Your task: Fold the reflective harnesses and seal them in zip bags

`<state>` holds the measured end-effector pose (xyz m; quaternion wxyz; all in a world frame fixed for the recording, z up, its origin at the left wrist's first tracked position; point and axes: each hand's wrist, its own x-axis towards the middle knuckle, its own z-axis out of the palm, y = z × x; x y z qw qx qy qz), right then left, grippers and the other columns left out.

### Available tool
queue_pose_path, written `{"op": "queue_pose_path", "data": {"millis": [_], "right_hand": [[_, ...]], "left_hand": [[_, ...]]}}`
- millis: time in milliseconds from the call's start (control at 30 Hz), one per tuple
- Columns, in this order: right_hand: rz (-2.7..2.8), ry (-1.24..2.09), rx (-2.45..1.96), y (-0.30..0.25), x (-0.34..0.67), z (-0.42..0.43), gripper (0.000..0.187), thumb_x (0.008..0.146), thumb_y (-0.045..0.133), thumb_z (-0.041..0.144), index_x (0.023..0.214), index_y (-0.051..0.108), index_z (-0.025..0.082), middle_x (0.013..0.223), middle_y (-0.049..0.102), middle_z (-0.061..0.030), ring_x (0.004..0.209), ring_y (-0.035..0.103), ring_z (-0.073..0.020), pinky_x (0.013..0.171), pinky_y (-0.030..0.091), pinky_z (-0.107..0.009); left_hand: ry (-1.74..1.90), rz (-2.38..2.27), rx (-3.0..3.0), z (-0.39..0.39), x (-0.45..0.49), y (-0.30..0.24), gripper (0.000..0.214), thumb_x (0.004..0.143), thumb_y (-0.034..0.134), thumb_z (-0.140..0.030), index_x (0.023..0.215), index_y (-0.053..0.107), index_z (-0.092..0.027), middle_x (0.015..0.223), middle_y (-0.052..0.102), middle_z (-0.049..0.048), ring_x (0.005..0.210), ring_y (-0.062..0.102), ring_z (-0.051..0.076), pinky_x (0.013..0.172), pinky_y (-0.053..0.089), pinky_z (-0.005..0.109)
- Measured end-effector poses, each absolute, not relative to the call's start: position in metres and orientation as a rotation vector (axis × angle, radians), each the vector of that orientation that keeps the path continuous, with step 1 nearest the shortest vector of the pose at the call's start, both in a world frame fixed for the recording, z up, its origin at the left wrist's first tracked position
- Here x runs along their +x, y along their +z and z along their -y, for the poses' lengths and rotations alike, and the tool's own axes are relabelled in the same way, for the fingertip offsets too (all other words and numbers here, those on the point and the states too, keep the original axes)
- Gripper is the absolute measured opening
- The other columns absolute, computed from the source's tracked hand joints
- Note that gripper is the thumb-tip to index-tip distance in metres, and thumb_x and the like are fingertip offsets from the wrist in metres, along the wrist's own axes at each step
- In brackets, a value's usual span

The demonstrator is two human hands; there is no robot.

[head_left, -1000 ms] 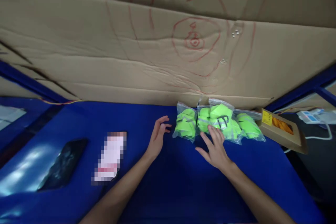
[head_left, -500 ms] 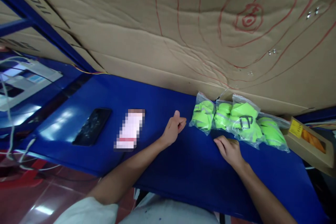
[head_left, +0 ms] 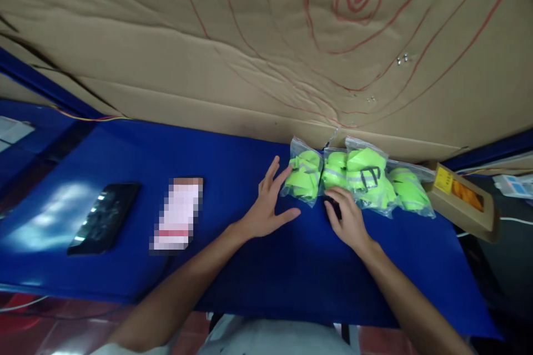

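Several clear plastic bags of neon green straps [head_left: 353,180] lie in a row against the cardboard wall at the back of a blue table [head_left: 233,177]. My left hand [head_left: 266,208] rests flat with fingers spread, its fingertips just touching the leftmost bag [head_left: 305,176]. My right hand [head_left: 347,216] lies in front of the middle bags with fingers curled down over a small dark thing on the table; I cannot make out what it is.
A black phone [head_left: 103,217] and a pink and white card [head_left: 178,213] lie on the left part of the table. A brown box with a yellow label [head_left: 464,199] sits at the right end. Creased cardboard with red lines [head_left: 266,39] forms the back wall.
My left hand opened from a fist and moved right to the leftmost bag. My right hand shifted left toward the middle bags. The view swung back to the right.
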<state>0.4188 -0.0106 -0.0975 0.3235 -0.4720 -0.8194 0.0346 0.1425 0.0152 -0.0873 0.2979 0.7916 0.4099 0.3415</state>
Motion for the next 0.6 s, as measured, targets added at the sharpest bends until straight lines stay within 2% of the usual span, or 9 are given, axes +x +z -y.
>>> {"op": "queue_pose_path", "data": {"millis": [67,167,267,300,367,400,467,533,600], "right_hand": [[2.280,0.016,-1.127,-0.090,0.416,0.012,0.037,0.100,0.059,0.015,0.136,0.059,0.020,0.128,0.068,-0.0138,0.121,0.067,-0.0246,0.104,0.057,-0.040],[2.424,-0.226,-1.061,-0.063,0.413,0.007,0.037,0.099,0.062,0.015,0.135,0.061,0.021,0.132,0.068,-0.0142,0.125,0.065,-0.0273,0.112,0.049,-0.047],[2.358,-0.398,-1.375,-0.028,0.419,-0.017,0.038,0.101,0.063,0.028,0.138,0.060,0.023,0.147,0.060,-0.0174,0.139,0.056,-0.0343,0.119,0.037,-0.060],[2.327,-0.399,-1.545,-0.018,0.424,-0.029,0.044,0.101,0.063,0.035,0.143,0.058,0.022,0.153,0.055,-0.0194,0.142,0.052,-0.0385,0.118,0.035,-0.066],[2.233,-0.314,-1.929,-0.002,0.438,-0.054,0.069,0.094,0.070,0.052,0.151,0.051,0.017,0.159,0.045,-0.0269,0.141,0.050,-0.0496,0.109,0.041,-0.074],[2.213,-0.207,-2.093,0.004,0.445,-0.065,0.077,0.090,0.074,0.056,0.151,0.051,0.015,0.156,0.047,-0.0299,0.136,0.053,-0.0528,0.102,0.046,-0.074],[2.281,-0.026,-2.182,0.013,0.454,-0.078,0.076,0.086,0.080,0.050,0.148,0.054,0.013,0.146,0.057,-0.0287,0.130,0.059,-0.0505,0.098,0.053,-0.068],[2.428,0.028,-1.963,0.023,0.451,-0.076,0.069,0.086,0.081,0.040,0.146,0.056,0.017,0.142,0.062,-0.0220,0.132,0.058,-0.0445,0.105,0.053,-0.063],[2.513,0.052,-1.629,0.032,0.435,-0.061,0.068,0.088,0.080,0.040,0.148,0.053,0.021,0.146,0.059,-0.0165,0.138,0.054,-0.0399,0.114,0.048,-0.061]], "left_hand": [[0.777,-1.211,2.222,-0.013,0.147,-0.088,0.079,0.099,0.061,-0.054,0.166,0.023,-0.036,0.178,-0.002,0.0149,0.163,0.012,0.041,0.125,0.025,0.062],[0.756,-1.397,2.281,-0.014,0.151,-0.089,0.060,0.102,0.060,-0.039,0.158,0.040,-0.032,0.173,0.024,0.0157,0.160,0.026,0.038,0.124,0.029,0.060],[0.837,-1.447,2.221,-0.018,0.148,-0.091,0.055,0.101,0.063,-0.041,0.150,0.044,-0.025,0.161,0.045,0.0181,0.151,0.042,0.034,0.119,0.037,0.055],[0.840,-1.430,2.216,-0.020,0.145,-0.092,0.055,0.100,0.064,-0.043,0.148,0.044,-0.024,0.157,0.049,0.0183,0.148,0.046,0.034,0.118,0.038,0.055],[0.832,-1.402,2.220,-0.023,0.141,-0.094,0.055,0.099,0.065,-0.045,0.144,0.044,-0.022,0.149,0.056,0.0185,0.144,0.051,0.034,0.116,0.039,0.056],[0.832,-1.397,2.222,-0.024,0.139,-0.095,0.055,0.099,0.066,-0.045,0.142,0.044,-0.021,0.147,0.058,0.0187,0.142,0.053,0.035,0.116,0.039,0.057],[0.836,-1.407,2.220,-0.024,0.138,-0.096,0.053,0.098,0.067,-0.046,0.139,0.044,-0.019,0.142,0.060,0.0194,0.139,0.055,0.036,0.114,0.041,0.058],[0.830,-1.434,2.211,-0.023,0.138,-0.099,0.051,0.097,0.067,-0.046,0.135,0.046,-0.019,0.139,0.062,0.0199,0.135,0.058,0.037,0.112,0.043,0.058],[0.847,-1.481,2.165,-0.023,0.140,-0.100,0.050,0.095,0.070,-0.046,0.130,0.047,-0.018,0.137,0.062,0.0202,0.132,0.060,0.038,0.111,0.044,0.058]]}}
